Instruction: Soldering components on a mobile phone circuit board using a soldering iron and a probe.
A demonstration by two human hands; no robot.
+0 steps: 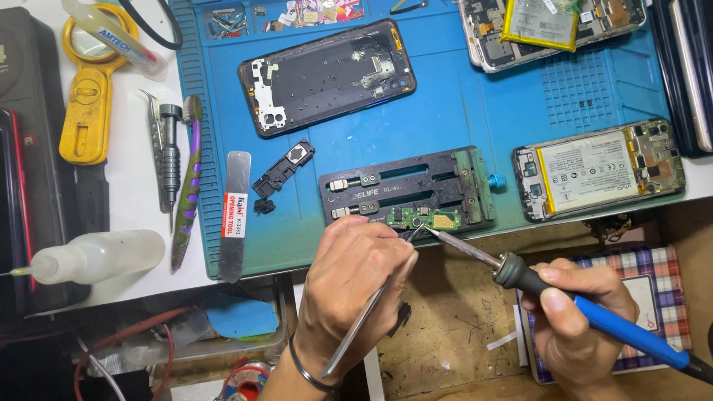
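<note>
Over a cluttered blue mat (449, 106), left fingers (392, 251) pinch tweezers (370, 314), right fingers (561, 295) seemingly grip the soldering iron (607, 322).

Bright even overhead light, soft shadows, sharp focus (slight edge distortion).

The circuit board (419, 217) sits in the holder (405, 191) on the mat (449, 110).

Phone repair workshop, blue mat (449, 106), opened phones (326, 76)
</note>
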